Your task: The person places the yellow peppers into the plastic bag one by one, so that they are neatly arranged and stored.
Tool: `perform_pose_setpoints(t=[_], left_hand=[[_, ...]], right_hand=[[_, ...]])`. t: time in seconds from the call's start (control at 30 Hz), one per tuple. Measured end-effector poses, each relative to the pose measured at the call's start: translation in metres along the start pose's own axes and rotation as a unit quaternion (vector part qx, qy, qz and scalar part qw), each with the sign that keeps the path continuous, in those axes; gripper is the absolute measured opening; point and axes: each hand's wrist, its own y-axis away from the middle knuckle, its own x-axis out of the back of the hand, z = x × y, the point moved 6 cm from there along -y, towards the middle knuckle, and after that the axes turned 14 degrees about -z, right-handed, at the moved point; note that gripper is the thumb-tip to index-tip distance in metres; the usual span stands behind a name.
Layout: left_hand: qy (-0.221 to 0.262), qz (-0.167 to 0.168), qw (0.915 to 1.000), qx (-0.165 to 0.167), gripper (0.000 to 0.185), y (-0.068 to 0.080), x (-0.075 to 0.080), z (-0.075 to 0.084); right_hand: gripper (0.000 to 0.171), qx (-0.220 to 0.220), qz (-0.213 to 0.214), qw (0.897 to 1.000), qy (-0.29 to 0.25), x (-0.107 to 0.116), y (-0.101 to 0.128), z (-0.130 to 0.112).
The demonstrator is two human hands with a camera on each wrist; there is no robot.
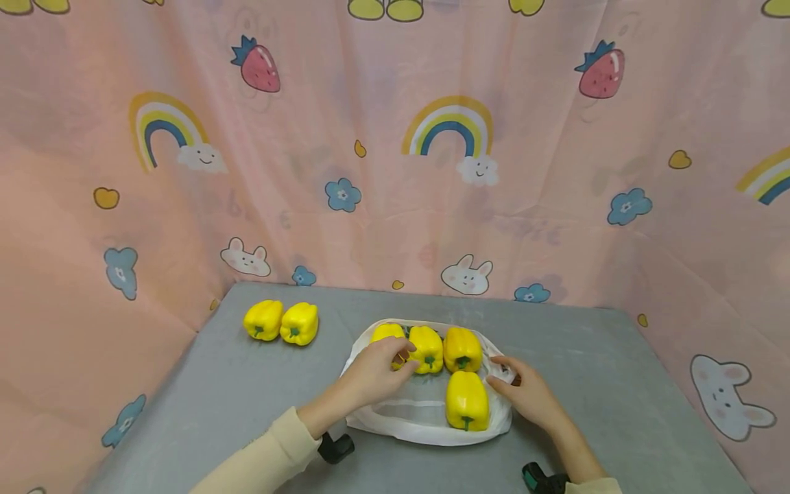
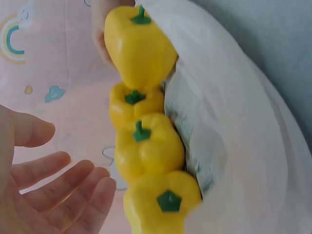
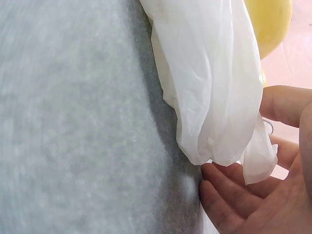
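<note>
A white plastic bag (image 1: 426, 433) lies spread on the grey table, its rim turned out into a wide oval. Inside stand several yellow bell peppers (image 2: 150, 148), a row along the far side and one bell pepper (image 1: 467, 400) nearer at the right. My left hand (image 1: 378, 370) hovers over the bag's left part, partly hiding the leftmost pepper. Its fingers (image 2: 73, 187) are loosely spread and hold nothing. At the bag's right rim is my right hand (image 1: 529, 392); its thumb and fingers (image 3: 234, 192) stand apart, with the rim's loose plastic between them.
Two more yellow bell peppers (image 1: 263, 320) (image 1: 300, 324) sit side by side at the table's far left. A pink patterned curtain (image 1: 395, 226) stands behind and beside the grey table (image 1: 592, 412). Dark wrist devices (image 1: 336, 449) show near both wrists.
</note>
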Motion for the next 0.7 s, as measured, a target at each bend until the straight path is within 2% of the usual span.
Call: perform_pose_setpoints(t=[0.27,0.4,0.7], left_hand=[[-0.019,0.041,0.9984,-0.033,0.023,0.009,0.019,-0.009],[-0.016,0.063,0.997,-0.04,0.021,0.012,0.029,-0.019],[-0.036,0.109,0.9932,-0.019,0.021,0.022,0.051,-0.044]], right_hand=[[0.053,0.0,0.003,1.0,0.007,0.001,0.001,0.0],[0.054,0.0,0.002,1.0,0.007,0.001,0.001,0.0],[0.053,0.002,-0.005,1.0,0.007,0.0,0.0,0.0]])
